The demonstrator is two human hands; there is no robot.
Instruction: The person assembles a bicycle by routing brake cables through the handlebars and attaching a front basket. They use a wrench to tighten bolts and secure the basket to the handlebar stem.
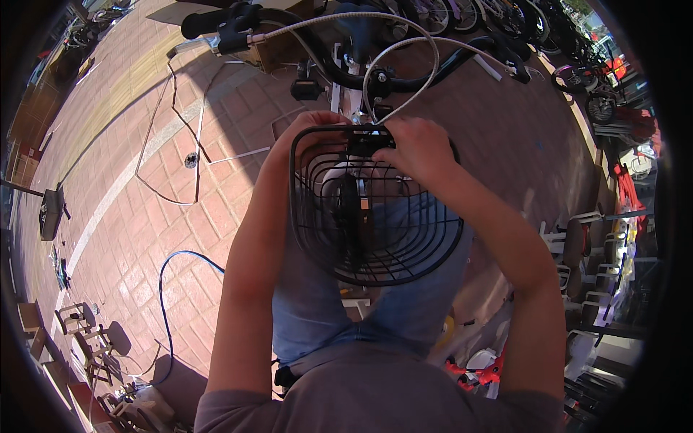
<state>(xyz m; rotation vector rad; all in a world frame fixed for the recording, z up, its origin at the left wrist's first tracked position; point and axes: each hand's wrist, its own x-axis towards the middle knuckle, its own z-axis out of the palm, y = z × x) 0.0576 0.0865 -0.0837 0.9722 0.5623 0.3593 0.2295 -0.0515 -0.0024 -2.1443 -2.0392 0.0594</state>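
A black wire bicycle basket (390, 280) sits in front of me above my knees, its open side facing up toward me. At its far rim my right hand (420, 150) is closed on it, thumb inside near a black bracket (367, 141). My left hand (317, 130) curls round the far left of the rim, with part of its fingers behind the wires. Just beyond the basket stands the bicycle's black handlebar (328, 65), with a looped pale cable (435, 54) and a brake lever (189, 46) at the left. The bicycle's front wheel is largely hidden under the basket.
A blue hose (163, 289) curves over the brick paving (195, 238) at the left. Thin strips (198, 137) lie beyond it, near a cardboard box (271, 54). Parked bicycles (505, 18) line the far side. Red and white parts (476, 368) lie at lower right.
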